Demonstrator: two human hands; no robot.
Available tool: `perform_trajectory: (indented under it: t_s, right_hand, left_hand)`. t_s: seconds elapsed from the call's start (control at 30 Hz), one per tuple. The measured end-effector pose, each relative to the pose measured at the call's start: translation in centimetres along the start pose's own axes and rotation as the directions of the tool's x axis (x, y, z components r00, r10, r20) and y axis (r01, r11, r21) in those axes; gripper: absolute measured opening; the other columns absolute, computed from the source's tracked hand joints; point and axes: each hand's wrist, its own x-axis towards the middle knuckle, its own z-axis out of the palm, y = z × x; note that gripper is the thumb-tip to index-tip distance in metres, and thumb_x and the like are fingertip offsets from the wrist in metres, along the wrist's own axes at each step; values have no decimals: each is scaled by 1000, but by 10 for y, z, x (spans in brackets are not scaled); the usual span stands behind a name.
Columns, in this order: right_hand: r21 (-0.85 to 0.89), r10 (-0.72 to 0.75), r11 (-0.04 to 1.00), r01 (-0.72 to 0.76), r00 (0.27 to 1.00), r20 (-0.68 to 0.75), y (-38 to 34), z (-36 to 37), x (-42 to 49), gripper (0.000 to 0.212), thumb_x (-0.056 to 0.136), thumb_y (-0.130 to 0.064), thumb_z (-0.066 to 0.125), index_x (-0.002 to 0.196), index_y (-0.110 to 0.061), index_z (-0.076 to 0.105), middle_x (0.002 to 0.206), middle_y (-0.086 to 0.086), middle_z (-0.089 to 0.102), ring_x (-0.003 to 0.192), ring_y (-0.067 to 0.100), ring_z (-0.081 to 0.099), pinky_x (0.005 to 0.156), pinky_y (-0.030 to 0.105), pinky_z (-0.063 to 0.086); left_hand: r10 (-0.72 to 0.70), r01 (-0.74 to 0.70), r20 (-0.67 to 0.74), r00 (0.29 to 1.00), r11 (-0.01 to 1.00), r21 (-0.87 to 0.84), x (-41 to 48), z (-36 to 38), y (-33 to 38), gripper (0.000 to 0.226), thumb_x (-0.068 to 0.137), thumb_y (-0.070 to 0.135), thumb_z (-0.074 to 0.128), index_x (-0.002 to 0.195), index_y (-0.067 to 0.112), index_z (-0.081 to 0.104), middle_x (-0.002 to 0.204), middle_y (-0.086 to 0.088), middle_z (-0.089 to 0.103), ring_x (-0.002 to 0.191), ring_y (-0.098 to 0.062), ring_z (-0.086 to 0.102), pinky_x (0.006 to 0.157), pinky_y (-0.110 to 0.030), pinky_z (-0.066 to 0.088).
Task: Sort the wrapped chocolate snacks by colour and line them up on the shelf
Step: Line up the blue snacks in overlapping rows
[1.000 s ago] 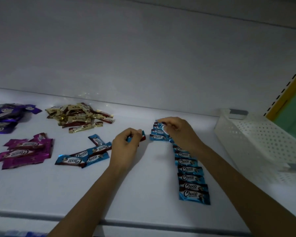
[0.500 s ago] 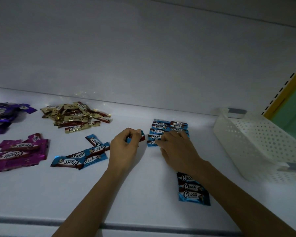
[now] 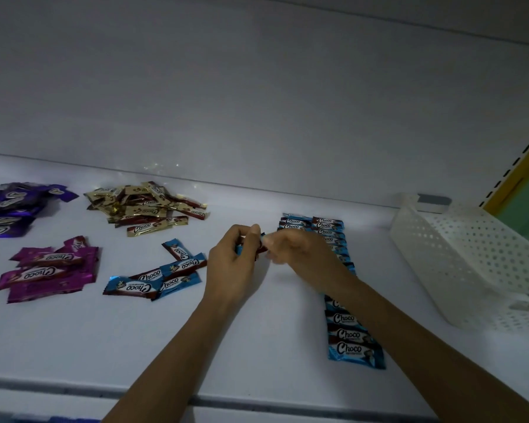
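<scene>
Blue "Choco" snacks (image 3: 353, 349) — overlapping row

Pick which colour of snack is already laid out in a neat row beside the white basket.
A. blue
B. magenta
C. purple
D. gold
A: the blue row runs front to back just left of the basket, while the gold pile, purple pile and magenta pile lie loose.
</scene>
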Motion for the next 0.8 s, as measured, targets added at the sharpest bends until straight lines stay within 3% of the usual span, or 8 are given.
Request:
perform_trajectory:
  t_s: [0.13,0.33,0.43,0.47,0.53,0.6,0.7,0.8]
  right_hand:
    - [272,217,942,-198,975,-45,-12,4,9,16,90,-12,59,76,-16,66,74,0,70,66,12,68,62,23,53]
    - [344,287,909,-235,952,-110,-9,-27,8,8,87,-6,61,82,-11,65,70,-1,72,62,5,68,53,12,49]
    - [219,276,947,-234,942,-191,0,-35,7,10,89,-6,56,93,-7,66,86,8,70,68,5,64,61,15,50]
    - [67,229,973,-220,951,-210,2,-39,7,15,92,-7,52,98,-7,66,90,8,67,70,3,60,64,15,49]
    - [-371,48,926,-65,997,-54,7,-40,6,25,94,-8,48,110,-12,66,91,4,64,72,2,52,66,18,46]
    - [-584,-37,804,109,990,134,13,-30,5,29,92,-7,50,116,-14,64,90,3,66,74,6,51,74,27,46]
    - [-560,-109,815,153,988,111,18,-18,9,26,89,-3,55,110,-13,63,81,-2,65,73,10,55,83,32,45]
    - [-562,-123,818,121,992,34,23,-17,16,18,87,-8,57,103,-13,63,87,-1,67,81,12,57,86,35,44]
  left_hand:
    - [-26,25,-19,999,997,-69,-2,-4,3,47,90,54,39,80,13,60,66,3,59,58,-2,52,52,-12,40]
    - [9,-15,97,995,998,66,-1,-3,1,27,95,18,54,69,19,58,61,7,55,58,-2,45,54,-16,36]
    - [-19,17,55,998,999,46,-2,-4,2,30,96,25,53,67,20,61,57,8,53,59,0,47,57,-12,38]
    - [-43,42,15,999,999,26,-2,-5,2,32,96,28,52,67,18,61,54,8,51,57,-2,46,57,-13,38]
    - [-92,92,-52,994,996,5,-1,-5,3,39,97,34,50,68,12,62,49,11,46,57,-8,42,56,-22,36]
    - [-109,110,-79,991,994,3,-2,-6,6,46,97,44,46,69,10,61,49,13,46,58,-9,41,58,-27,32]
    - [-111,112,-82,990,994,0,-5,-8,13,51,84,64,40,76,17,60,60,18,53,60,0,47,57,-25,34]
    - [-208,200,-42,977,968,-155,-1,-10,11,21,88,43,58,90,23,57,81,13,54,75,-5,50,46,-17,43]
